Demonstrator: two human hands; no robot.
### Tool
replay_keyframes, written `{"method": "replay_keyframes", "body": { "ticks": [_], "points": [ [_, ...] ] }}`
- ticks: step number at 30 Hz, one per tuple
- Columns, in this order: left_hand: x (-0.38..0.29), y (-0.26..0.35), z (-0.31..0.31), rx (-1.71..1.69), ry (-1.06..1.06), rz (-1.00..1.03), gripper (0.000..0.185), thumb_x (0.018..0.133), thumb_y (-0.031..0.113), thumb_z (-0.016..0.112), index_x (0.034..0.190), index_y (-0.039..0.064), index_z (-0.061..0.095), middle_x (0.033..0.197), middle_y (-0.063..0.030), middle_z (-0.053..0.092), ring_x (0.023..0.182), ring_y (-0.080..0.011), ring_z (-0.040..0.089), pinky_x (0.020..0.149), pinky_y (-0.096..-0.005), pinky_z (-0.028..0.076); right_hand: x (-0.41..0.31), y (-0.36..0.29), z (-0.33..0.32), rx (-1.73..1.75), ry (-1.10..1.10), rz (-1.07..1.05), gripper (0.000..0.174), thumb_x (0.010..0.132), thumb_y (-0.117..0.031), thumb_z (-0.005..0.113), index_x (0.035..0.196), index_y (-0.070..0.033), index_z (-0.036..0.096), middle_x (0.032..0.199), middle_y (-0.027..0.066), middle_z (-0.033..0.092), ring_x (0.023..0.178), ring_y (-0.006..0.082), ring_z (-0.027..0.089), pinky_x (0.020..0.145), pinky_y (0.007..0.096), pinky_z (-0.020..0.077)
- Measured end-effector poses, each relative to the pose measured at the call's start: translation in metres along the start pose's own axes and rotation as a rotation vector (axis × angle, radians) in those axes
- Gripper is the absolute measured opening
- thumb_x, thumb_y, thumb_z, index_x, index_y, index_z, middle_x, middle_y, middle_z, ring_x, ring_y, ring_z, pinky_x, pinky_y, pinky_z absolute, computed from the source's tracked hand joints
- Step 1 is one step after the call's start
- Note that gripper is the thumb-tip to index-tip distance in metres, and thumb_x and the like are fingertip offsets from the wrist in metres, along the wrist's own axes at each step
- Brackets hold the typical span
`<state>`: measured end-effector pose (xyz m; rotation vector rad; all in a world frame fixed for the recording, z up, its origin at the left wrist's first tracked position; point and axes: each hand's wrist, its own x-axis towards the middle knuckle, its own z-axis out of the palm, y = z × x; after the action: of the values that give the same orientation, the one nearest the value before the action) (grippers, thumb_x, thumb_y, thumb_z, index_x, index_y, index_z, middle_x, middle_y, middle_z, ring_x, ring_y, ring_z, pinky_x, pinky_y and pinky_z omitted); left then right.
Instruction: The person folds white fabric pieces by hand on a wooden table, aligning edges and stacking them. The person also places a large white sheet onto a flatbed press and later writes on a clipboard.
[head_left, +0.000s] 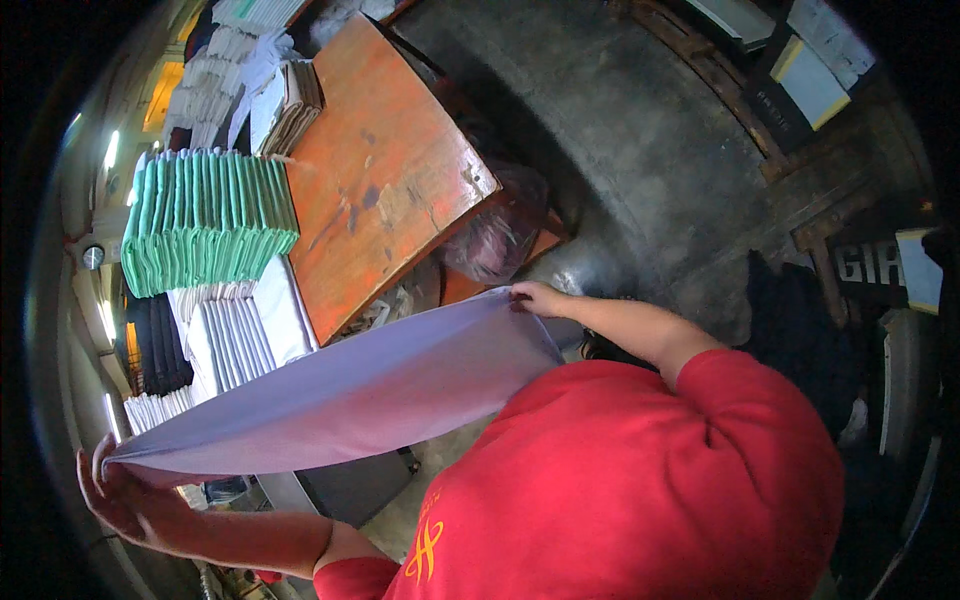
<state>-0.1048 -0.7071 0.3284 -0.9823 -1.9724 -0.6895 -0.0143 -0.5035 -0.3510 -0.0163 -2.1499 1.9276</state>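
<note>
A long piece of pale lavender cloth (352, 397) is stretched between my two hands, across the front of my red shirt. My right hand (541, 298) grips one end by its top corner, close to the near corner of the wooden table. At the far lower left, my left hand (127, 499) holds the other end at the fingers, arm extended. The cloth's upper edge is taut; its lower part hangs in a shallow curve. Beyond it, a stack of folded green cloths (210, 232) and folded white cloths (232, 341) sit along the table's side.
The worn orange-brown wooden table (382, 157) has a sharp near corner. A bundle of folded cloths (289, 105) lies at its far end. Below the tabletop sits a clear plastic bag (495, 232). Concrete floor (637, 127) extends to the right, with a dark metal frame (701, 60) beyond.
</note>
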Motion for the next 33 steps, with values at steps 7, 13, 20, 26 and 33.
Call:
{"method": "replay_keyframes", "body": {
  "ticks": [7,13,20,26,33],
  "points": [
    [0.001,-0.104,-0.045,0.092,-0.312,-0.232,0.038,0.097,0.015,0.050,0.132,0.001,0.047,0.113,-0.0111,0.061,0.100,-0.0165,0.057,0.089,-0.0305,0.044,-0.005,-0.042,-0.095,-0.106,0.277,0.036,0.008,0.087,-0.011,0.060,0.092,-0.005,0.058,0.089,0.0112,0.061,0.090,0.0263,0.061,0.080,0.0368,0.0468],
    [-0.083,-0.214,-0.052,-0.264,-0.250,-0.528,0.031,0.094,0.007,0.054,0.125,0.003,0.058,0.095,0.0033,0.054,0.080,-0.0040,0.045,0.073,-0.0159,0.037,0.014,-0.203,-0.256,-0.380,0.449,-0.160,0.009,0.089,-0.010,0.058,0.098,-0.006,0.059,0.093,0.0106,0.064,0.089,0.0277,0.062,0.080,0.0365,0.0480],
    [-0.176,-0.217,0.003,-0.406,-0.514,-0.673,0.042,0.083,-0.003,0.059,0.125,0.000,0.058,0.095,-0.0006,0.062,0.076,-0.0088,0.055,0.067,-0.0219,0.045,0.043,-0.334,-0.333,-0.823,0.596,-0.187,0.011,0.090,-0.012,0.058,0.097,-0.005,0.060,0.092,0.0126,0.062,0.089,0.0309,0.062,0.079,0.0358,0.0474],
    [-0.276,-0.213,0.075,-0.523,-0.624,-0.763,0.003,0.086,-0.001,0.060,0.086,-0.001,0.057,0.082,-0.0027,0.056,0.078,-0.0119,0.058,0.071,-0.0251,0.046,0.047,-0.388,-0.333,-1.049,0.955,-0.440,0.010,0.089,-0.009,0.056,0.097,-0.003,0.060,0.096,0.0137,0.059,0.095,0.0310,0.059,0.081,0.0371,0.0462],
    [-0.325,-0.181,0.126,-1.176,0.095,-0.785,0.007,0.092,0.007,0.060,0.097,0.008,0.054,0.094,-0.0035,0.055,0.078,-0.0112,0.050,0.072,-0.0240,0.040,0.011,-0.405,-0.348,-1.155,0.964,-0.290,0.013,0.090,-0.007,0.054,0.097,-0.002,0.063,0.101,0.0131,0.063,0.097,0.0294,0.060,0.087,0.0354,0.0458]
  ]
}}
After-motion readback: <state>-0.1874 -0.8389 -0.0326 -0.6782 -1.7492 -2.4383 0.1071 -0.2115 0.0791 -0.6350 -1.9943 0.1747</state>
